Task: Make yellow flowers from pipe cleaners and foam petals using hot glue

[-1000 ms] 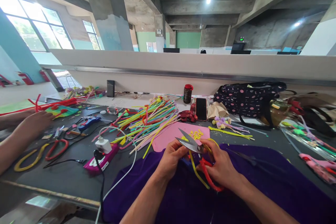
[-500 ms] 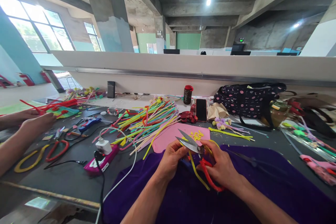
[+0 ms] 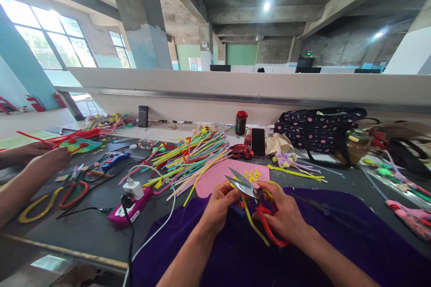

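My right hand [image 3: 286, 215] grips red-handled snips [image 3: 251, 193] whose blades stand apart, pointing left and up. My left hand [image 3: 218, 204] pinches a yellow pipe cleaner [image 3: 251, 222] just below the blades; the rest of it trails down over a purple cloth [image 3: 336, 242] in front of me. Small yellow cut pieces [image 3: 252, 173] lie on a pink felt sheet [image 3: 218, 175] just beyond my hands.
A heap of coloured pipe cleaners [image 3: 191, 150] lies centre-left. A white charger [image 3: 133, 188] and pink glue gun [image 3: 129, 208] with cables sit to the left. Another person's hands [image 3: 47, 161] work at far left. A phone [image 3: 258, 141], jar [image 3: 241, 122] and dotted bag [image 3: 319, 128] stand behind.
My hands with the snips and the yellow pipe cleaner hold almost still. The other person's hands at the left have shifted slightly with red pipe cleaners.
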The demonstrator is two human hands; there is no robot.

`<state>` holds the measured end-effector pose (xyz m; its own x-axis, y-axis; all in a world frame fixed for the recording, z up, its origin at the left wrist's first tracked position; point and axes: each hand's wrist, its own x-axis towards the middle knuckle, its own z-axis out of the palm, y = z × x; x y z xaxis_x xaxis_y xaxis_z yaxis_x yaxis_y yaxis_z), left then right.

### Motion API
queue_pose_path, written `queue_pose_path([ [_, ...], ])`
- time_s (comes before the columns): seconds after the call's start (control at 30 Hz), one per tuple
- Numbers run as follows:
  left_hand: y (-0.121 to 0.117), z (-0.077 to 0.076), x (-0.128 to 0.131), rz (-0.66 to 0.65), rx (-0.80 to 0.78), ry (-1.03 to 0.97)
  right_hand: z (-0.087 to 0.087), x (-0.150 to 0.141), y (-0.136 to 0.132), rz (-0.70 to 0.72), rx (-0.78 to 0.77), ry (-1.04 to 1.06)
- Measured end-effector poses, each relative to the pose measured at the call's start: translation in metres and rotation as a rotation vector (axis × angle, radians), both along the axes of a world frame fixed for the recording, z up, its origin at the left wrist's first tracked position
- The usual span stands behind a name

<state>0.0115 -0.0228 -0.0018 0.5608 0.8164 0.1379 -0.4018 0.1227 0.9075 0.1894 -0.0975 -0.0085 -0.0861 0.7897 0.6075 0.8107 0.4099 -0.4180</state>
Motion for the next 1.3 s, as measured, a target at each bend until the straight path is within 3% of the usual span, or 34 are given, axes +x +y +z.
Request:
queue_pose_path([
  [0.43, -0.002, 0.002, 0.001, 0.022, -0.060, -0.014, -0.001, 0.002, 0.001, 0.004, 0.051, -0.035],
  [0.57, -0.002, 0.005, 0.000, -0.016, -0.047, -0.019, 0.003, -0.001, -0.002, 0.011, -0.017, 0.039],
  [0.77, -0.002, 0.011, -0.001, -0.099, -0.107, -0.057, 0.014, -0.008, -0.010, 0.079, -0.266, 0.292],
  [0.97, 0.002, 0.007, -0.003, -0.111, -0.209, -0.115, 0.013, -0.007, -0.006, 0.158, -0.246, 0.454],
  [1.3, 0.001, 0.008, -0.004, -0.144, -0.190, -0.150, 0.006, -0.004, -0.005, 0.146, -0.280, 0.446],
])
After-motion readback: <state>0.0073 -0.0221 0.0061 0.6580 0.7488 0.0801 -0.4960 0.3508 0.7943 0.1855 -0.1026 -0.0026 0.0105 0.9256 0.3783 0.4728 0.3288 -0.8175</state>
